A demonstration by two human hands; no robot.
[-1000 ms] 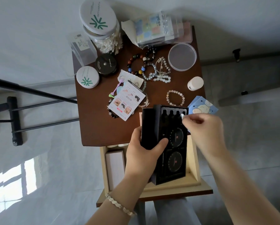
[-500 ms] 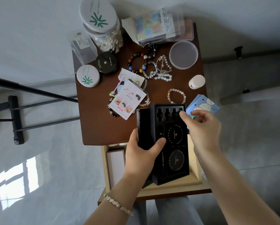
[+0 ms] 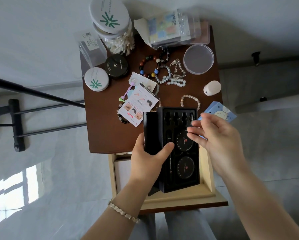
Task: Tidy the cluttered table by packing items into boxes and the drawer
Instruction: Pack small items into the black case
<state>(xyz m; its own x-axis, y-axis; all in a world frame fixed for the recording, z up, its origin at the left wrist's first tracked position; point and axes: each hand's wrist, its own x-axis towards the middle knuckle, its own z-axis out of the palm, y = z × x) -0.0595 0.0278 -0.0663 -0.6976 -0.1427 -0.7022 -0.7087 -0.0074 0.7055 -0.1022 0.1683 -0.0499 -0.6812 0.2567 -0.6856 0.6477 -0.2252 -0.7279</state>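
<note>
Above open drawer (image 3: pixel 209 179), left hand (image 3: pixel 149 161) grips black box (image 3: pixel 178 149).

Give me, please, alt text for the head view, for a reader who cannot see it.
A person's left hand grips an open black box with moulded slots above an open drawer, while the right hand hovers open over it. Behind, a brown table holds bead bracelets, round tins, a cotton swab jar and a leaflet.

Grey tile floor (image 3: pixel 58 179), sunlit window patch (image 3: pixel 15 193) lower L; black metal frame (image 3: pixel 17 125) L of brown table (image 3: pixel 100 135).
</note>
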